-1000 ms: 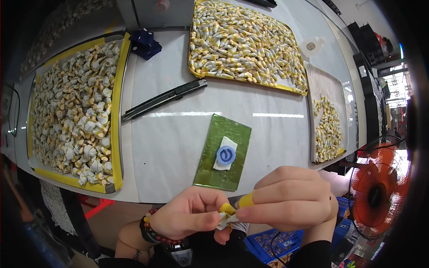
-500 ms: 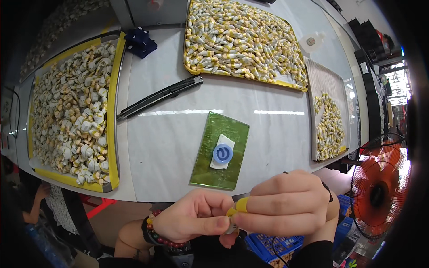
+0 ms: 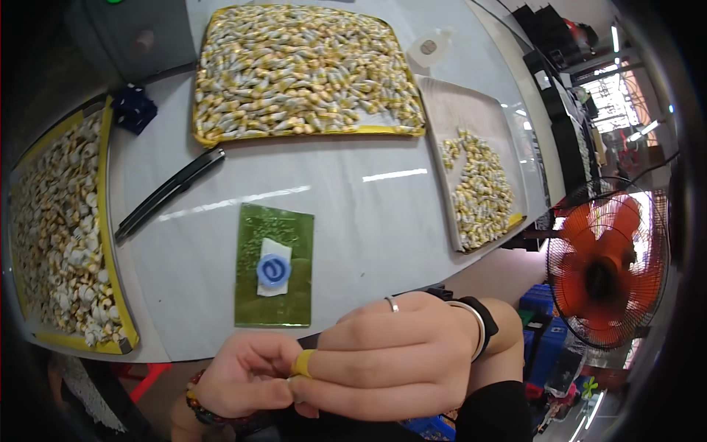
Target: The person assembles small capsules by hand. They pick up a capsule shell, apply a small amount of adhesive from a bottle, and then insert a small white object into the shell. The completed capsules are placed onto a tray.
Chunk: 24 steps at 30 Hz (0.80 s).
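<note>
Altogether three trays [image 3: 110, 243], two hands [image 3: 383, 365], one fan [image 3: 607, 272].

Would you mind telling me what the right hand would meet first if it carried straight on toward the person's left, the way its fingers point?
The right hand points left and already touches the left hand, fingertips meeting, so the left hand comes first.

Both hands meet at 6 o'clock below the white desk [image 3: 353, 199] edge: left hand [image 3: 247, 376] and right hand [image 3: 390, 361] pinch together, yellow rubber finger cot [image 3: 303, 363] on a right fingertip. Green rectangular mat [image 3: 274, 269] with round blue cap [image 3: 273, 269] just above. Yellow-rimmed tray of small wrapped pieces [image 3: 302, 70] at 12, another at 9, black long-handled tool [image 3: 169, 193] at 10, orange fan [image 3: 607, 272] at 3.
</note>
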Available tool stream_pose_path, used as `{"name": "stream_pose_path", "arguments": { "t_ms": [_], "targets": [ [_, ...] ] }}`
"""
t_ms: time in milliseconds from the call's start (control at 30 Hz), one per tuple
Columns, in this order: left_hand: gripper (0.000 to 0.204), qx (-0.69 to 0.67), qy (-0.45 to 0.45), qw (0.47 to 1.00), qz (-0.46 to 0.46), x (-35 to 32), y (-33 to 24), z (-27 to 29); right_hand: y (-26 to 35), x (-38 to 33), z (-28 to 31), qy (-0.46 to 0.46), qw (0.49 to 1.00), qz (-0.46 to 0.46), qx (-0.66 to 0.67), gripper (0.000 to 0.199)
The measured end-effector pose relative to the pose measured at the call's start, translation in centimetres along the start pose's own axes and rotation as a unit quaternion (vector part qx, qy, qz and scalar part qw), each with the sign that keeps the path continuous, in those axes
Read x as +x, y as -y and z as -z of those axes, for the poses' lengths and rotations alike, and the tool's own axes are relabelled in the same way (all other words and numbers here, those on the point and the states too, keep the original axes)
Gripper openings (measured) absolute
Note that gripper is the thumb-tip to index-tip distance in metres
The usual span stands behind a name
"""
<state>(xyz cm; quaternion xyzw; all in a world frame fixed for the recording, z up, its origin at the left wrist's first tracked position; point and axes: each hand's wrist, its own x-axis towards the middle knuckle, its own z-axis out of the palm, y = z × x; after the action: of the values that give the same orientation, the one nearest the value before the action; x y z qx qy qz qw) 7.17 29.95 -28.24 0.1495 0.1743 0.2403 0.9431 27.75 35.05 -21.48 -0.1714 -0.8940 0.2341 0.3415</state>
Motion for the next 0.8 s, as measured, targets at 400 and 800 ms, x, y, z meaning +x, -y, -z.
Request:
{"name": "stream_pose_path", "arguments": {
  "t_ms": [400, 800],
  "targets": [
    [0.030, -0.002, 0.060, 0.984, -0.166, 0.4, 0.1, 0.8, -3.9, -9.0, 11.8, 0.052, 0.858, -0.418, -0.293, 0.019],
    [0.028, 0.013, 0.062, 0.983, -0.172, 0.0, -0.2, 0.8, -5.2, -11.0, 10.2, 0.047, 0.846, -0.443, -0.292, 0.012]
  ]
}}
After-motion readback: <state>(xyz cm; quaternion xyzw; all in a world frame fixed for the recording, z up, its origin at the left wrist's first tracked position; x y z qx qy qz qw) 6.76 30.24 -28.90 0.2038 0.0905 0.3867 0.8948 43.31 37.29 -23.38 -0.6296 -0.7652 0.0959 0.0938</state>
